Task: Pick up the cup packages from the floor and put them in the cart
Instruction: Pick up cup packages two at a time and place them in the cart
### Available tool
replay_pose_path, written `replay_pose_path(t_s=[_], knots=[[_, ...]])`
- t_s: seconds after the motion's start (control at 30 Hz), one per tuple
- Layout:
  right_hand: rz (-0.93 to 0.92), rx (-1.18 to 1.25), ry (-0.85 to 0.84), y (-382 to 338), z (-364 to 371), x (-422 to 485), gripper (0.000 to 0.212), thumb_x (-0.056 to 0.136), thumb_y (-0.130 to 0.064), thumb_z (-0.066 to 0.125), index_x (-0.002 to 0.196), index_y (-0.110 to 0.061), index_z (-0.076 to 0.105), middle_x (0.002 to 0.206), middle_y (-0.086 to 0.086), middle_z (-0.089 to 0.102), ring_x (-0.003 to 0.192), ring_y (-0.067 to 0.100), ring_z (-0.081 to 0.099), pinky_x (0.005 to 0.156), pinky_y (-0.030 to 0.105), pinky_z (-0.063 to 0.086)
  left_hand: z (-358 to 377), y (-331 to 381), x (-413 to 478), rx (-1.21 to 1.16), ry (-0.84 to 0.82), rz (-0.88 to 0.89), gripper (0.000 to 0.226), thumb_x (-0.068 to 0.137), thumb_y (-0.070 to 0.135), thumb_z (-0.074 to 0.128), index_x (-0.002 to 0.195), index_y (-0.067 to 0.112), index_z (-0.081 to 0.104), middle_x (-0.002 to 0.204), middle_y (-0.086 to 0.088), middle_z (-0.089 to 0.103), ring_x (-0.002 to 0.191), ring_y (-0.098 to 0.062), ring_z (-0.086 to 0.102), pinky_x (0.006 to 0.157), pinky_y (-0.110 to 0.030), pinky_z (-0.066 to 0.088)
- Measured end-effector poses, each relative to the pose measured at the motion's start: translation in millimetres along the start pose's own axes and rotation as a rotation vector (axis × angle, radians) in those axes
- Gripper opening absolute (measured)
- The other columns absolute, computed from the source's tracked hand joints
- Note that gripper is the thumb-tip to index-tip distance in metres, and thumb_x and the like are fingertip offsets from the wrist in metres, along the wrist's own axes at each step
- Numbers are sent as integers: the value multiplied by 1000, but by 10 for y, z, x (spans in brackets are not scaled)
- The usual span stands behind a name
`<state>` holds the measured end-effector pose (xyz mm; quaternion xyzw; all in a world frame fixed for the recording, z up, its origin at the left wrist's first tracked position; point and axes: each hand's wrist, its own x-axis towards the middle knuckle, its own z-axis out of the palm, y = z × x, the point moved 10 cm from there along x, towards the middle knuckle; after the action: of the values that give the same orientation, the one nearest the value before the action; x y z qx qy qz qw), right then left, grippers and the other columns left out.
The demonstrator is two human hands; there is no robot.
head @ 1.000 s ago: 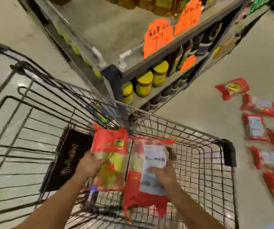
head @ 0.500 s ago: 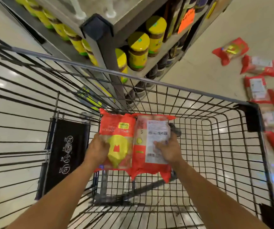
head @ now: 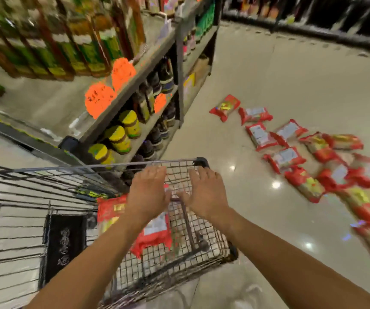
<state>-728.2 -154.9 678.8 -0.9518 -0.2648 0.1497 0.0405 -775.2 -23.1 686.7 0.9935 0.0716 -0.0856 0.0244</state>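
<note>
Glossy shop floor (head: 291, 74) stretches right of the cart (head: 135, 163), and a shelf (head: 135, 85) of jars (head: 118, 139) stands just beyond the cart's far rim. Over the basket hover the left hand (head: 147, 192) and the right hand (head: 204, 192), side by side, fingers spread and straight, gripping nothing. Beneath them, inside the cart, two packs (head: 155, 233) lie side by side on the wire bottom, partly hidden by the left forearm. Right of the cart and well apart from it, loose packs (head: 286, 159) lie scattered on the floor, some overlapping. Blur smears those farthest right of the cart, so a count is unsure.

For this pair the drop into the cart looks done, so the step in hand is likely the turn to the next pickup. That calls for swinging right, away from the cart, stooping to the floor, and closing each hand round a pack. The wrappers look slick and soft, so a full-palm grip seems wiser than a fingertip pinch.
</note>
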Motion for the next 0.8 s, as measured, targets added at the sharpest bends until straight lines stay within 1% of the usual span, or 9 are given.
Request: replay_pose_path(t_s=[0.07,0.13,0.2,0.27,0.37,0.47,0.5,0.63,0.8], knots=[[22,2,35,531,-305,-228,83,94,-70,35,160,-20,25,164,15,31,149,34,29,122,52,23,-330,648,122,35,55,54,75,81,48,70,142,7,53,142,-20,58,126,-39,56,102,-50,48],[69,14,69,1189,-591,-529,83,96,-68,38,162,-21,20,167,14,26,151,34,26,122,52,20,-554,1351,251,62,74,102,76,88,51,61,149,11,42,151,-15,48,134,-34,49,108,-48,43],[145,17,96,1933,-798,-869,84,96,-68,40,162,-21,18,167,14,25,151,34,25,122,52,19,-699,2081,382,70,83,162,78,91,54,53,154,14,32,158,-12,39,139,-33,43,113,-46,39],[241,34,120,2703,-936,-1226,85,95,-69,42,161,-21,19,165,15,27,151,35,25,121,52,19,-813,2823,506,78,91,223,79,92,55,49,157,16,28,162,-11,35,142,-33,41,115,-47,36],[380,41,160,3697,-1097,-1747,83,92,-70,44,158,-22,28,160,13,36,144,34,35,115,49,29,-890,3875,620,136,82,344,79,91,52,55,156,13,32,161,-15,38,142,-36,42,113,-48,37],[521,96,180,4481,-1131,-2194,83,91,-70,46,157,-23,28,158,12,39,143,33,38,115,48,30,-944,4754,672,134,95,465,78,82,49,66,146,9,50,148,-19,54,131,-40,54,106,-53,45],[559,117,188,4686,-1120,-2303,84,91,-70,46,157,-23,28,159,11,39,144,33,37,116,49,29,-959,4988,695,133,97,491,78,82,50,65,147,10,49,148,-18,54,132,-39,53,107,-53,44],[656,166,192,5307,-1013,-2481,84,91,-70,47,158,-24,27,161,10,37,148,33,33,118,49,24,-950,5711,843,148,55,576,78,91,51,52,157,15,30,163,-14,34,146,-36,35,118,-50,29],[703,209,124,5896,-815,-2186,86,92,-69,46,160,-23,20,165,10,31,152,33,25,121,51,20,-751,6163,1361,148,26,623,80,90,50,57,157,14,32,162,-15,36,147,-37,35,117,-51,30]])
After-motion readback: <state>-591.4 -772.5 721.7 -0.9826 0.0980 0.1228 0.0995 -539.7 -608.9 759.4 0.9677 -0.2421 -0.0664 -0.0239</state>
